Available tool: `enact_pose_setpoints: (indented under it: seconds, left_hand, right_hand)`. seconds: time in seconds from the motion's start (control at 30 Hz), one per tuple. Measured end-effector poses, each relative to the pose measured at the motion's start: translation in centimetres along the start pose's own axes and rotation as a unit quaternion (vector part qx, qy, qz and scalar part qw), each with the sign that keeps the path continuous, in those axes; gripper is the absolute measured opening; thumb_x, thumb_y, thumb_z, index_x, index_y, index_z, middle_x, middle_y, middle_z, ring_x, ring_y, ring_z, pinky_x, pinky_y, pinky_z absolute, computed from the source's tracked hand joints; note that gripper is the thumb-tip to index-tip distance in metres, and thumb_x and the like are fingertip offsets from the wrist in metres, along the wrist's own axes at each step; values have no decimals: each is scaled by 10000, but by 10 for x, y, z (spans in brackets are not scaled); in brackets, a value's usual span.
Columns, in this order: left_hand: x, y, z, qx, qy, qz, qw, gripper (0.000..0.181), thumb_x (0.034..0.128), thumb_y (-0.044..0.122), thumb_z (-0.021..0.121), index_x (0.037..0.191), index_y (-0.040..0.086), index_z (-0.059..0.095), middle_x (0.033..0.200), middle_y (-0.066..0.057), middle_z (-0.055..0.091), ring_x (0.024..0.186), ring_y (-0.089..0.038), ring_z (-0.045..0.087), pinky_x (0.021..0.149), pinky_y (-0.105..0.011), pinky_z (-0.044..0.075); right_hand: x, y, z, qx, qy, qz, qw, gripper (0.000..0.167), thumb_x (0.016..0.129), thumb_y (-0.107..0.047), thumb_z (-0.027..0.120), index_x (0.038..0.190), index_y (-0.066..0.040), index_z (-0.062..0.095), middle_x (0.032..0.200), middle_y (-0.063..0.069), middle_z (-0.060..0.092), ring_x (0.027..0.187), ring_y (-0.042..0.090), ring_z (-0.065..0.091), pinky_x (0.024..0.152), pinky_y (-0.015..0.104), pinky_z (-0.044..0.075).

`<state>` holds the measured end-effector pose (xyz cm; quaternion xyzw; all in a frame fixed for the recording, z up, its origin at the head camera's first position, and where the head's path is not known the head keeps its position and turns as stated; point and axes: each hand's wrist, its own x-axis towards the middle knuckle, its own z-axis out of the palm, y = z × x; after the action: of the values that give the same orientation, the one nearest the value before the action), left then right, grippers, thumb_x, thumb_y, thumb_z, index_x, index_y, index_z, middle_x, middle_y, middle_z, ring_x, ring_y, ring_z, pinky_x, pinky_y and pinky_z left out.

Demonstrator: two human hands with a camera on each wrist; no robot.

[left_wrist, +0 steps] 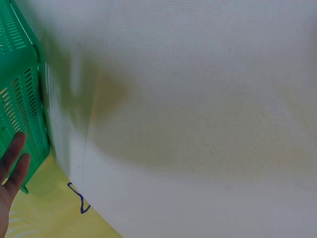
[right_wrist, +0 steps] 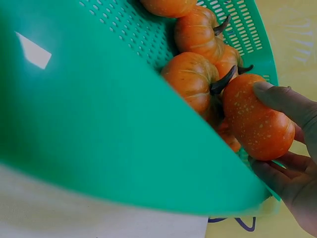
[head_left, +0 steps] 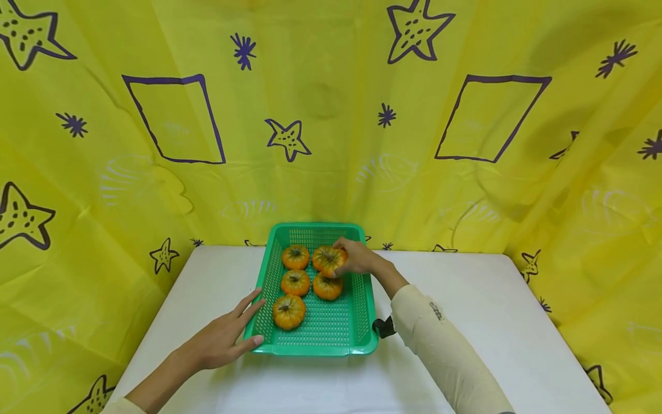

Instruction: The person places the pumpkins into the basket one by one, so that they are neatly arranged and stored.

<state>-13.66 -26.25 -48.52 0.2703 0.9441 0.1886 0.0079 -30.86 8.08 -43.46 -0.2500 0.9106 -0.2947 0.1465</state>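
Observation:
A green plastic basket (head_left: 310,350) with perforated walls holds several small orange pumpkins, among them one at front left (head_left: 288,312). With thumb and fingers, my right hand (head_left: 360,257) grips a pumpkin (head_left: 327,261) at the back right of the basket. The right wrist view shows that pumpkin (right_wrist: 258,119) tipped on its side, close to a neighbouring pumpkin (right_wrist: 190,79) with a dark stem. My left hand (head_left: 219,340) is at the basket's left edge, fingers extended. Its fingers (left_wrist: 16,168) appear beside the basket wall (left_wrist: 25,104) in the left wrist view.
The basket stands on a white table (head_left: 439,305). A yellow curtain (head_left: 331,115) printed with stars and shells encloses the back and both sides. A black object (head_left: 384,328) shows by the right forearm, next to the basket's right rim.

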Motion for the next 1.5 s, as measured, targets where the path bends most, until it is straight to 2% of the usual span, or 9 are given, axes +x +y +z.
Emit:
enact_pose_setpoints:
  seconds: [0.4,0.67,1.13,1.3,1.5]
  left_hand:
    - [-2,0,1,15,55,0,10000,710,1011,459,550,1579,104,316,1688,-60,153,1251,-384,598,938,-548,528]
    - [-1,0,0,6,-27,-37,10000,713,1009,471,546,1579,109,317,1689,-56,150,1257,-381,594,950,-549,523]
    - [-1,2,-1,54,0,39,10000,701,1015,455,541,1575,93,323,1682,-81,166,1244,-388,599,944,-550,523]
    - [0,1,-1,86,30,73,9999,699,1016,452,542,1575,94,323,1681,-81,168,1227,-381,612,938,-542,528]
    - [1,0,0,62,14,53,10000,701,1018,462,533,1577,99,318,1682,-79,164,1234,-383,606,932,-543,529]
  right_hand:
    - [-4,0,4,175,-263,110,9994,665,830,-251,837,1387,-98,510,1397,178,544,1248,348,554,1023,494,482]
    - [-8,1,4,251,-459,25,9986,682,831,-242,822,1414,-85,505,1420,184,519,1299,362,512,1073,506,440]
    - [-12,0,3,257,-965,-78,9950,690,838,-299,798,1424,-96,495,1442,195,488,1326,367,470,1069,513,436]
    - [-10,2,2,333,-922,-63,9952,663,890,-328,752,1446,-88,481,1457,191,489,1343,364,473,1091,513,420]
    - [-8,0,2,384,-612,129,9973,652,902,-313,744,1451,-87,474,1453,188,492,1303,355,512,1059,507,450]
